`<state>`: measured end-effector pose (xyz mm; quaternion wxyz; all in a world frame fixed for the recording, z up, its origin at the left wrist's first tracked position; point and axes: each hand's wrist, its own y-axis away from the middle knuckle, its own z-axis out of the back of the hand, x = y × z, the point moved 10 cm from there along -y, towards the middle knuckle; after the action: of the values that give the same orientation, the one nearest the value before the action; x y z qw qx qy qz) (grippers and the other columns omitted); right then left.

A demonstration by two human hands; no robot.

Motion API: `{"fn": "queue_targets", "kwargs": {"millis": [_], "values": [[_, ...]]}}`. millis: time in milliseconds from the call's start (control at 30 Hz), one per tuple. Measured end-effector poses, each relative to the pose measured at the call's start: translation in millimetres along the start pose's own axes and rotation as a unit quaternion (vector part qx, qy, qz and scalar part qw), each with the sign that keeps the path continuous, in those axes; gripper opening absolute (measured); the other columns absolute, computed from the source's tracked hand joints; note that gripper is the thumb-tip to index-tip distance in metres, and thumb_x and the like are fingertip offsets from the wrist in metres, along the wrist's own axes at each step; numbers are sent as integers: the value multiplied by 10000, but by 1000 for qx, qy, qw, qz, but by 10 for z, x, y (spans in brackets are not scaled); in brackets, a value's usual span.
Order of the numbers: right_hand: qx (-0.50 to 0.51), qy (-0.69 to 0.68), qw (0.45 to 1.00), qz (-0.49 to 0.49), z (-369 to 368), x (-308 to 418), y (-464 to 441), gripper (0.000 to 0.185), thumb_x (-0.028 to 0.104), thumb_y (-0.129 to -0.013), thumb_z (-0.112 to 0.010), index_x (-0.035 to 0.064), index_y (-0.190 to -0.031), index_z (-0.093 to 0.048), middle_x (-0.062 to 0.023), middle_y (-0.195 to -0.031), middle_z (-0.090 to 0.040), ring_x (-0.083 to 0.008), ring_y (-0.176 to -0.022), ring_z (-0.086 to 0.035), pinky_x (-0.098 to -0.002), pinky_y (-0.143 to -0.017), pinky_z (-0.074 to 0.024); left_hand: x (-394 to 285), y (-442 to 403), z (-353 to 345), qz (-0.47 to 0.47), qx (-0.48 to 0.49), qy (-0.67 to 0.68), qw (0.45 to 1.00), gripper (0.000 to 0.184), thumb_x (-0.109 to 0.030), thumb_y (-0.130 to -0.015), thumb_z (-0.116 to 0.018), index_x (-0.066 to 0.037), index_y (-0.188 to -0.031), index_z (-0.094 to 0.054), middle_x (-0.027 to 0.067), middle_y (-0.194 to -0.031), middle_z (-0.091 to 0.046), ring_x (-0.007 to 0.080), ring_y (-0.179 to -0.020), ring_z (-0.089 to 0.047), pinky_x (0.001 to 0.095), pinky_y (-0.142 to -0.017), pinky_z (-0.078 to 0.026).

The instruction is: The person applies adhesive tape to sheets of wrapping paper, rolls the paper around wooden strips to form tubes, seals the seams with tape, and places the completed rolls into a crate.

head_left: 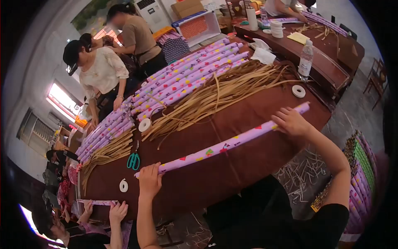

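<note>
A long purple printed roll (224,148) lies slantwise over the brown table (186,182). My left hand (150,179) is wrapped round its lower left end. Near the upper right end, my right hand (289,121) is closed on the same roll. Beyond it, a bundle of tan strips (207,99) is spread out, with a stack of purple printed rolls (186,79) behind. Teal-handled scissors (133,161) and a white tape roll (123,185) lie left of my left hand. Another tape roll (298,91) rests beyond my right hand.
A water bottle (306,60) stands at the table's far right edge. At lower left, a co-worker's hands (117,211) hold a shorter roll. Another co-worker (99,74) stands across the table. Wrapped bundles (360,182) stand on the floor at right.
</note>
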<state>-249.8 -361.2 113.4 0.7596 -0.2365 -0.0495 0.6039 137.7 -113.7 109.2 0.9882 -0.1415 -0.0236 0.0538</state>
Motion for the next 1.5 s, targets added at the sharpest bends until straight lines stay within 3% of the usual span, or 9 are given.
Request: {"fn": "queue_targets", "kwargs": {"millis": [333, 600, 800, 933, 1033, 1100, 1300, 1433, 1500], "values": [[-96, -14, 938, -333, 116, 259, 2469, 419, 53, -579, -746, 49, -948, -548, -133, -825, -565, -346, -756, -562, -423, -619, -448, -1620, -774, 1071, -362, -166, -100, 912, 408, -178, -775, -667, -45, -1160, -635, 45, -859, -579, 178, -738, -578, 313, -674, -456], [1, -81, 787, -611, -1154, 906, 3828, 282, 57, -699, -699, 22, -955, -585, -196, -972, -564, -422, -961, -524, -483, -817, -429, -3049, -580, 1135, -578, -272, -139, 757, 265, -138, -839, -591, 14, -1038, -678, 70, -802, -608, 191, -694, -591, 304, -615, -472], [-54, -233, 722, -650, -2036, 1194, 4259, 255, 23, -756, -733, 2, -968, -592, -141, -929, -627, -291, -849, -609, -380, -773, -487, -3381, -368, 1014, -652, -257, -241, 672, 305, -176, -858, -569, 60, -1027, -661, 97, -793, -636, 206, -658, -599, 323, -574, -477], [-5, -222, 714, -664, -1857, 1312, 3879, 294, 72, -776, -747, 4, -1030, -614, -128, -870, -628, -219, -832, -610, -349, -746, -493, -3415, -380, 1014, -653, -250, -242, 672, 318, -181, -855, -569, 66, -1036, -656, 107, -808, -647, 207, -660, -603, 323, -574, -480], [-6, -261, 690, -675, -1961, 1387, 3970, 322, 143, -780, -761, 7, -1032, -616, -173, -908, -647, -320, -853, -634, -391, -758, -490, -3414, -372, 942, -664, -247, -264, 654, 321, -186, -862, -565, 61, -1046, -654, 108, -812, -649, 210, -666, -606, 329, -579, -482], [22, -203, 729, -653, -1860, 1395, 3844, 264, 130, -739, -757, 0, -863, -564, -230, -865, -603, -433, -855, -594, -460, -720, -468, -3381, -489, 950, -636, -234, -231, 698, 331, -187, -859, -566, 49, -1075, -648, 101, -863, -657, 225, -759, -619, 352, -685, -504], [5, -207, 752, -626, -1406, 1551, 3529, 305, 145, -765, -744, 5, -937, -536, -221, -889, -581, -460, -877, -562, -482, -720, -456, -3109, -1071, 1109, -502, -367, -167, 765, 246, -165, -828, -589, -30, -1028, -638, 85, -969, -655, 278, -1038, -603, 473, -1071, -382], [9, -242, 763, -599, -1200, 1540, 3133, 317, 115, -793, -730, 10, -1008, -521, -224, -889, -598, -422, -779, -600, -444, -673, -478, -2606, -1674, 1189, -277, -378, 60, 882, 764, -344, -823, -707, -127, -1472, -368, 184, -1547, -257, 357, -1428, -278, 551, -1139, -231], [-104, -273, 768, -570, -983, 1522, 2825, 331, 104, -799, -725, 12, -1044, -522, -189, -890, -609, -342, -747, -611, -401, -671, -483, -2519, -1733, 968, -188, -355, 348, 847, 991, -396, -788, -770, -108, -1543, -198, 237, -1581, -111, 403, -1449, -207, 525, -1157, -191]]}}
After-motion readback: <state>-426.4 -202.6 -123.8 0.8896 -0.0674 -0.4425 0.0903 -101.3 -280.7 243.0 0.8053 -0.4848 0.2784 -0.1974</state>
